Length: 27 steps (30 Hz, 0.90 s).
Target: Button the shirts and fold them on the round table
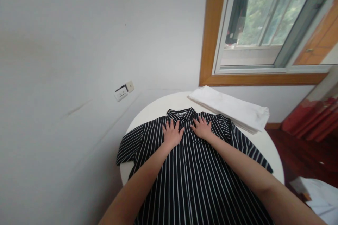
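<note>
A black shirt with thin white stripes (pixel 195 179) lies face up and spread flat on a round white table (pixel 155 107), collar toward the wall. My left hand (pixel 172 133) rests flat on the shirt's chest just left of the button line, fingers spread. My right hand (pixel 202 127) lies flat on the chest just right of the collar, fingers also spread. Neither hand holds anything. Both short sleeves hang out over the table's sides.
A folded white cloth (pixel 232 109) lies at the table's far right edge under the wood-framed window (pixel 264 28). A wall socket (pixel 123 91) sits on the white wall at left. Red-brown floor and a white object (pixel 320 197) are at the right.
</note>
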Motion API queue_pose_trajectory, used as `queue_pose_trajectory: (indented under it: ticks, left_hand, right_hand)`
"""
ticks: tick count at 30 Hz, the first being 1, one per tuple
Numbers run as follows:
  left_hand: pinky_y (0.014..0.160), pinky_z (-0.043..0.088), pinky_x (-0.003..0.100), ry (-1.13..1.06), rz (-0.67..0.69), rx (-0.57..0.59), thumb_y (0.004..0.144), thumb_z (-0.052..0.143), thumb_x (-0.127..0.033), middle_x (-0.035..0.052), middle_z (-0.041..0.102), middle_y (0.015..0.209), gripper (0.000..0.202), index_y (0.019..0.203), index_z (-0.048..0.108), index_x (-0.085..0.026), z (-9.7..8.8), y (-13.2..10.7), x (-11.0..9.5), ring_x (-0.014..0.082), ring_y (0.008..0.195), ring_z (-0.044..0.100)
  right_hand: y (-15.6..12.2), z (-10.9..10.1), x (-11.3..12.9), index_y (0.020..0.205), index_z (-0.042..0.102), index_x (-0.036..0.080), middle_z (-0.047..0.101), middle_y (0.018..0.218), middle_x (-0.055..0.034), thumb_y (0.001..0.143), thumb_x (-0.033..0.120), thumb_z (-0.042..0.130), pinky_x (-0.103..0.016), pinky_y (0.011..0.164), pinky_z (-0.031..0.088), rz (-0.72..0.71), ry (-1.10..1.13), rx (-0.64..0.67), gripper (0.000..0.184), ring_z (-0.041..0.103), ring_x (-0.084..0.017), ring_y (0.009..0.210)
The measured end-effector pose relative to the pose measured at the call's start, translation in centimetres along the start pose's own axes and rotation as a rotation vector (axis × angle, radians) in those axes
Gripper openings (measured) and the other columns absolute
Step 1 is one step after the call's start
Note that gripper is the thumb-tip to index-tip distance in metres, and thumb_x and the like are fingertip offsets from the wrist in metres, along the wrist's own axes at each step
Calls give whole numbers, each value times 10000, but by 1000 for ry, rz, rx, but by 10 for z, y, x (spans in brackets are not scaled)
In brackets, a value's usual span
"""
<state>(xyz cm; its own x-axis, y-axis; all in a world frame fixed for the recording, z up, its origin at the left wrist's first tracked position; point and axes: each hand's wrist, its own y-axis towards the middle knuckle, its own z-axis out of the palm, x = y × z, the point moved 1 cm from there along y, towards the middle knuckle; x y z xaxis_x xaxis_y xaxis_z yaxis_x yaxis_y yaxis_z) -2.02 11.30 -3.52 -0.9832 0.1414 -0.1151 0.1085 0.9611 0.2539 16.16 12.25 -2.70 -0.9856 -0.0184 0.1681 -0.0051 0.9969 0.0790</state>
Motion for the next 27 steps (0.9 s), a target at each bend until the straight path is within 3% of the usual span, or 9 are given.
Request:
queue_pose_trajectory:
  ticks: [3,7,11,14,17,20,23,27]
  left_hand:
    - [1110,109,610,-12,-21,75,896,190,-647,96,247,1552,677,1454,332,-291,8,-1,1,373,1422,158]
    - [1109,77,626,-13,-21,125,899,191,-633,80,246,1554,658,1454,328,-309,3,4,4,356,1433,134]
    - [1106,76,633,-10,-22,117,896,187,-631,82,240,1555,663,1454,329,-303,2,4,4,354,1433,136]
    - [1103,73,638,-9,-21,107,895,180,-637,82,244,1554,665,1454,328,-309,5,4,4,355,1432,141]
    - [1103,60,637,-12,-20,99,896,176,-638,89,239,1555,668,1456,325,-305,7,5,4,355,1433,139]
    - [1102,61,638,-18,-18,103,897,173,-638,102,230,1556,676,1455,332,-291,7,5,4,359,1433,129]
    - [1109,65,628,-24,-15,114,898,167,-637,94,230,1557,675,1455,331,-292,5,4,4,349,1436,130]
    - [1120,62,608,-32,-18,101,899,167,-637,82,238,1556,672,1454,332,-297,5,3,5,336,1438,133]
  right_hand:
    - [-5,12,-1,1472,300,288,184,1569,-86,944,580,187,-626,1076,73,35,3,21,613,100,-298,1435]
    - [-5,11,-2,1470,301,316,181,1570,-83,923,627,188,-642,1072,36,58,15,20,639,78,-317,1439]
    - [-16,7,-2,1445,353,337,247,1549,-93,910,649,224,-655,1055,66,74,14,-29,633,144,-357,1417]
    - [-28,4,-3,1437,382,260,347,1496,-134,922,605,267,-637,1046,126,53,-18,-95,631,246,-367,1370]
    - [-28,-6,-6,1316,528,203,518,1344,-166,931,534,339,-572,1021,231,-6,-52,-137,542,415,-338,1238]
    - [-8,-22,-12,1183,617,186,595,1223,-151,955,373,354,-431,969,328,-95,-70,-174,395,487,-272,1147]
    - [23,-36,-18,1154,637,176,618,1179,-135,948,225,332,-350,928,354,-119,-88,-168,371,510,-235,1121]
    - [59,-38,-22,1097,681,184,642,1137,-122,931,277,387,-348,909,372,-58,-94,-118,350,523,-243,1112]
